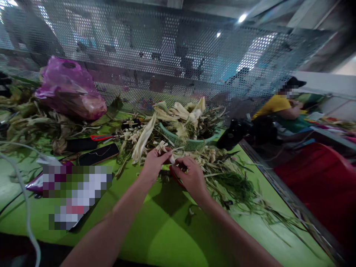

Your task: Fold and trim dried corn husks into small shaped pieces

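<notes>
My left hand point(156, 163) is closed on a pale strip of dried husk point(162, 147), pinched between thumb and fingers. Close beside it, my right hand point(193, 174) is curled around a red-handled tool point(177, 177), whose kind I cannot make out. The fingertips of both hands nearly meet at a small whitish piece point(172, 159). Just behind them stands a green plastic basket point(183, 142) heaped with dry husks and stalks. A long pale husk point(144, 139) leans at its left side.
A purple plastic bag point(69, 85) sits on dried leaves at the left. Nearer are a phone point(98, 154), a red-edged tool point(102, 138) and a white cable point(20, 185). Green fibres point(236, 185) lie at right. Behind rises a perforated metal screen point(167, 55); a person in yellow point(274, 104) sits beyond.
</notes>
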A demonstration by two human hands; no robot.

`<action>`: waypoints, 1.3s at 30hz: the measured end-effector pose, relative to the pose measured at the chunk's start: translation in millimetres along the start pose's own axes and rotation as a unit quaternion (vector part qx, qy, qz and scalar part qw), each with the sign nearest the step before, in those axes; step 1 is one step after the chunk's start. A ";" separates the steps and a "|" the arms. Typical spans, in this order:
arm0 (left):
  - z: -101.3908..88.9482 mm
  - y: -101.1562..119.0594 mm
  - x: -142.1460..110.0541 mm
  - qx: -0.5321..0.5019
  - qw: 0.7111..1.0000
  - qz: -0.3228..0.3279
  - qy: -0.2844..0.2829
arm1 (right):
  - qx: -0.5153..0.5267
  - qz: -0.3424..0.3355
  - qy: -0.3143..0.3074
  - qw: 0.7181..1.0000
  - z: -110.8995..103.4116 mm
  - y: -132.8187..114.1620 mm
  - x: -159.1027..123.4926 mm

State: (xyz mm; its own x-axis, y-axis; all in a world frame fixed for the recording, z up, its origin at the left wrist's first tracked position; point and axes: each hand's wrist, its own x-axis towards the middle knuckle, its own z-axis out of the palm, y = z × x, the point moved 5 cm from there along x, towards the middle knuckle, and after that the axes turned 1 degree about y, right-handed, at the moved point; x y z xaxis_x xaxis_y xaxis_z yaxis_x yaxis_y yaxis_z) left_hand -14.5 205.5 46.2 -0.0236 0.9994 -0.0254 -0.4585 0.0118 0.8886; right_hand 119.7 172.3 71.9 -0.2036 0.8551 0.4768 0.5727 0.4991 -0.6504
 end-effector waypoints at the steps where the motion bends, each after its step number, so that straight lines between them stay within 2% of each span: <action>1: 0.2 -0.1 -0.5 -0.012 1.000 -0.002 0.007 | 0.000 0.001 -0.006 1.000 1.7 -0.1 -0.5; 9: 2.2 -1.1 -6.7 -0.064 0.996 -0.062 0.031 | -0.015 0.025 -0.083 0.996 17.7 0.4 -5.3; 11: 2.0 -1.2 -6.8 -0.059 0.996 -0.056 0.026 | -0.013 0.022 -0.101 0.995 18.1 -1.4 -5.8; 14: 0.1 2.5 -4.7 -0.025 0.999 -0.015 0.028 | 0.020 -0.016 -0.120 0.993 13.6 -13.1 -6.2; 16: 0.0 6.5 -3.2 0.007 1.000 0.017 0.024 | 0.052 -0.036 -0.091 0.994 5.9 -21.0 -5.6; 18: 1.5 9.4 -2.6 0.035 0.999 0.037 0.015 | 0.086 -0.028 -0.027 0.996 -2.9 -21.5 -4.0; 21: 5.3 11.4 -3.5 0.085 0.995 0.055 -0.003 | 0.153 0.045 0.025 0.987 -5.3 -5.5 -1.5; 23: 6.4 11.6 -4.0 0.115 0.991 0.067 -0.006 | 0.182 0.090 0.015 0.979 -0.5 7.9 0.3; 25: 5.9 10.4 -3.8 0.131 0.989 0.072 -0.003 | 0.181 0.101 0.005 0.978 2.0 15.9 2.1; 34: 5.8 8.7 -2.8 0.173 0.981 0.087 -0.031 | 0.062 0.029 -0.016 0.998 -6.7 3.7 5.4; 39: 4.0 4.1 -1.5 0.117 0.992 0.041 -0.038 | 0.023 -0.003 -0.015 1.000 -3.3 2.1 4.6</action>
State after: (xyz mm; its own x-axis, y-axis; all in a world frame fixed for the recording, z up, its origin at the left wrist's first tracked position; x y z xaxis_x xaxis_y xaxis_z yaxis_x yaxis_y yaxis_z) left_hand -12.8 204.2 51.8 0.0183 0.9967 0.0785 -0.2388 -0.0719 0.9684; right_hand 122.6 176.8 74.7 -0.2315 0.8551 0.4639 0.5342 0.5103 -0.6739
